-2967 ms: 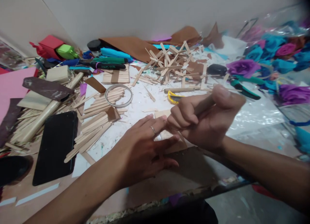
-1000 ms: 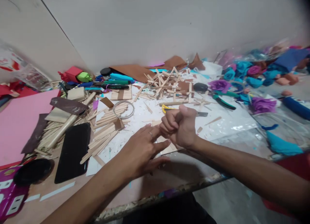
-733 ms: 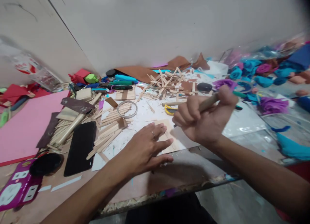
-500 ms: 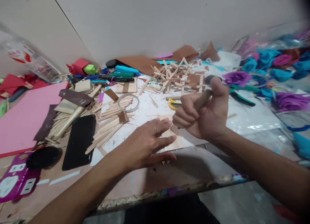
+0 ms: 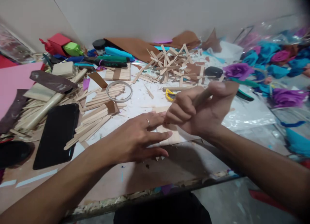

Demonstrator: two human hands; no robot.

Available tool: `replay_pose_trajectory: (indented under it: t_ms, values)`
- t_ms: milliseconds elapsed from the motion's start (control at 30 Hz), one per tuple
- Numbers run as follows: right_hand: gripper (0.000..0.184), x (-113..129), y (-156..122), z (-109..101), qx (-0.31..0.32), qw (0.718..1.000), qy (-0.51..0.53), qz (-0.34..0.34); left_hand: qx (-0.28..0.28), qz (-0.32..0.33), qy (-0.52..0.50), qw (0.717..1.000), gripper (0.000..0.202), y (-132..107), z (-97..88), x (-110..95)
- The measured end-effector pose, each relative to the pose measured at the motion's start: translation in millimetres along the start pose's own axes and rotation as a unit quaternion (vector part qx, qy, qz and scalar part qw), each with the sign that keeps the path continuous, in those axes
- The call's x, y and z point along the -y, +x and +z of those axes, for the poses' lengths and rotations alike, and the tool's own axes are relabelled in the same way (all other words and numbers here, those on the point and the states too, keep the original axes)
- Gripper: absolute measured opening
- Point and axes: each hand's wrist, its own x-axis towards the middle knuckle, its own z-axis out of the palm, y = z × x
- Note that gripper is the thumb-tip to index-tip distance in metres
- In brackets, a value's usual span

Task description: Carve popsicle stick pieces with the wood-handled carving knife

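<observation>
My left hand lies palm down with its fingers spread, its fingertips on a flat pale wooden panel that looks made of craft sticks side by side. Just above and to the right, my right hand is closed around a dull brownish stick-like tool, most of it hidden by the fingers. The knuckles of that hand hang low over the panel; whether they touch it I cannot tell. Behind it is a yellow-edged cutter, partly covered.
Craft sticks lie left, with a tape roll among them. A black phone is nearer. A stick pile sits at the back. Paper flowers and green-handled pliers lie right. The table edge runs in front.
My view has shifted, so the table's left side slides left in the picture. My right hand has tilted and lowered slightly toward the panel, still gripping the stick-like tool. My left hand stays on the panel.
</observation>
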Motion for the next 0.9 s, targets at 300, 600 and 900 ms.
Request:
replay_pose_trajectory:
  t_ms: [300, 600, 900]
  values:
    - [0.067, 12.6, -0.9, -13.5, 0.08, 0.992, -0.072, 0.064, 0.004, -0.007, -0.025, 1.0, 0.044, -1.4, 1.3, 2.9]
    - [0.066, 17.8, -4.0, -4.6, 0.033, 0.992, -0.065, 0.104, -0.008, -0.018, -0.04, 0.999, 0.049, -2.4, 3.1, 4.0]
    - [0.072, 20.3, 6.1, 7.7, 0.043, 0.978, -0.122, 0.163, 0.008, -0.028, -0.052, 0.998, 0.046, -1.4, -3.2, 1.1]
